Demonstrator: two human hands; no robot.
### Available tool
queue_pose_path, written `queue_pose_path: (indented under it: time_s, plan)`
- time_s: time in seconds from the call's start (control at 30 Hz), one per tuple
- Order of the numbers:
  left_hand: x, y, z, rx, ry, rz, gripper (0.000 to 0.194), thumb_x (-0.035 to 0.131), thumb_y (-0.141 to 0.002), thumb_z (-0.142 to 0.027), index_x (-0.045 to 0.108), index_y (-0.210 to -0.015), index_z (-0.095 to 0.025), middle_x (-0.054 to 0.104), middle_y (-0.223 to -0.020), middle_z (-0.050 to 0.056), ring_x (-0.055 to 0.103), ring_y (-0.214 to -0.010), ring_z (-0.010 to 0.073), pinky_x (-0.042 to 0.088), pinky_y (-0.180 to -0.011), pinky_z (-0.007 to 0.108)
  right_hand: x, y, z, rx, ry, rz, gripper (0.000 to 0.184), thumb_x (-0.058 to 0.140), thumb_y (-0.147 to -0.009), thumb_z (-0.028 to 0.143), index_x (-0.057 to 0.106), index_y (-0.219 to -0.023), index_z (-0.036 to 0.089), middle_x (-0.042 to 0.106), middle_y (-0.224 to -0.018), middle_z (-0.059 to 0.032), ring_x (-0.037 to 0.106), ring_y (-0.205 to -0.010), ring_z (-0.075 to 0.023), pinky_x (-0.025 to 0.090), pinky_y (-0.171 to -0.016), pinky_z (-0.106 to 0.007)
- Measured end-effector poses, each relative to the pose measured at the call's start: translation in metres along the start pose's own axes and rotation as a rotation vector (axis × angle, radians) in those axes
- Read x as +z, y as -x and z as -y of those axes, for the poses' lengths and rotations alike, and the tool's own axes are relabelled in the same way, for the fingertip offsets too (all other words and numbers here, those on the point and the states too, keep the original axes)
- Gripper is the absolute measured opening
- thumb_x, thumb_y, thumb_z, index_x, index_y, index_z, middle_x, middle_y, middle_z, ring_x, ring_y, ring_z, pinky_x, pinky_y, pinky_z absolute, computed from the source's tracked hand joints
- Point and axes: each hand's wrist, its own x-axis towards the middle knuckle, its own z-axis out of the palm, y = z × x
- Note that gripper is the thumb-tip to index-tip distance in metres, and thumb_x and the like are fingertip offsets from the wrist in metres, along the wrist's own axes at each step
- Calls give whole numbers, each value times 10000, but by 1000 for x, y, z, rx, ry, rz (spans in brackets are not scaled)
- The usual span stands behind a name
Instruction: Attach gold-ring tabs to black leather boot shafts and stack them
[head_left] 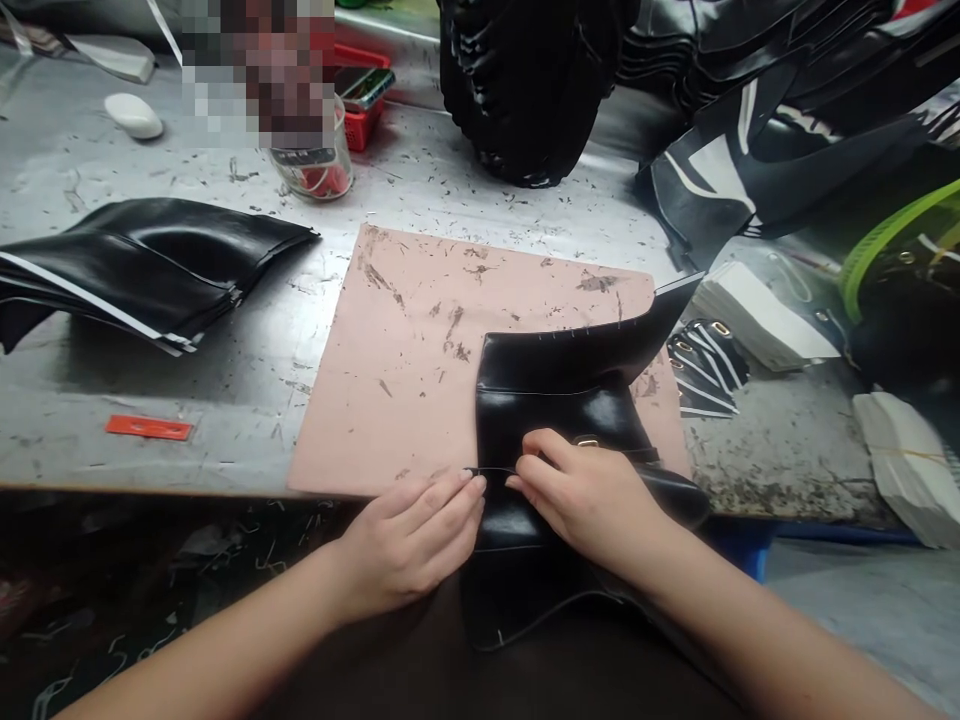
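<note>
A glossy black leather boot upper [555, 365] lies across a pink board, its lower part hanging over the table's front edge. My left hand [420, 530] is closed at its left edge, fingertips pressed together on the leather. Over the upper, my right hand [577, 490] is closed in a pinch near a small gold buckle [586, 441]. A thin dark strand [495, 468] runs between the fingertips of both hands; whether it is thread or part of the leather edge I cannot tell.
The scuffed pink board [390, 370] rests on a metal table. Stacked black leather pieces [187, 250] lie left, above an orange strip [148, 428]. A plastic cup [315, 170] and red basket [364, 125] stand behind. White bundles [772, 315] and buckle straps [705, 365] lie right.
</note>
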Motion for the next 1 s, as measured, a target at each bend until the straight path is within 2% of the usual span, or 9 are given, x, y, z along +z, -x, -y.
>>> queue_pose_path:
  time_s: [0.1, 0.2, 0.33, 0.43, 0.6, 0.83, 0.9, 1.0]
  plan:
    - [0, 1, -2, -13, -3, 71, 255, 416, -836, -97, 628, -972, -139, 640, -1101, 77, 582, -1029, 209, 463, -836, 315, 1, -1, 1, 6, -4, -9, 281, 398, -895, 260, 579, -698, 174, 591, -808, -30, 420, -455, -60, 242, -448, -225]
    - [1, -1, -6, -20, -61, 116, 219, 442, -833, -112, 626, -946, -151, 633, -1116, 72, 584, -1021, 209, 461, -823, 314, 1, -1, 2, 16, -6, -22, 275, 401, -894, 262, 579, -703, 175, 597, -809, -30, 433, -467, -70, 258, -447, -227]
    - [0, -7, -7, -24, -122, 110, 144, 514, -810, -105, 630, -883, -152, 651, -1079, 65, 610, -956, 195, 466, -800, 309, -4, 10, -3, 14, -4, -92, 278, 428, -870, 264, 566, -649, 167, 589, -734, -39, 460, -504, -91, 319, -474, -221]
    - [-1, -13, -5, -21, -125, 92, 160, 501, -809, -75, 631, -864, -149, 669, -1032, 64, 624, -908, 186, 464, -789, 303, -12, 25, -13, 90, -3, -118, 244, 451, -834, 251, 560, -632, 167, 604, -763, -50, 499, -542, -98, 357, -495, -218]
    - [0, -22, 2, -4, -111, 75, 261, 456, -811, -60, 619, -997, -142, 682, -929, 52, 622, -795, 160, 452, -704, 282, -14, 40, -27, 190, -12, -89, 254, 453, -841, 266, 569, -636, 171, 629, -823, -49, 536, -574, -103, 379, -502, -222]
    - [4, -38, 13, 88, -14, 206, 396, 368, -776, -18, 565, -1107, -112, 634, -900, 53, 537, -680, 149, 402, -625, 297, -6, 37, -33, 215, -9, -46, 250, 465, -847, 278, 585, -658, 168, 625, -863, -41, 541, -595, -103, 365, -512, -227]
    - [7, -47, 16, 95, 57, 278, 435, 353, -775, -16, 527, -1159, -122, 613, -871, 52, 519, -677, 153, 393, -615, 303, -4, 36, -34, 225, -3, -30, 248, 466, -847, 285, 590, -668, 166, 619, -860, -40, 532, -585, -102, 352, -506, -230]
    - [13, -61, 17, 82, 116, 428, 487, 354, -781, -43, 449, -1246, -153, 560, -716, 32, 490, -633, 164, 365, -561, 308, -4, 35, -35, 251, 0, 5, 265, 458, -849, 313, 591, -678, 162, 600, -838, -44, 509, -563, -99, 340, -499, -232]
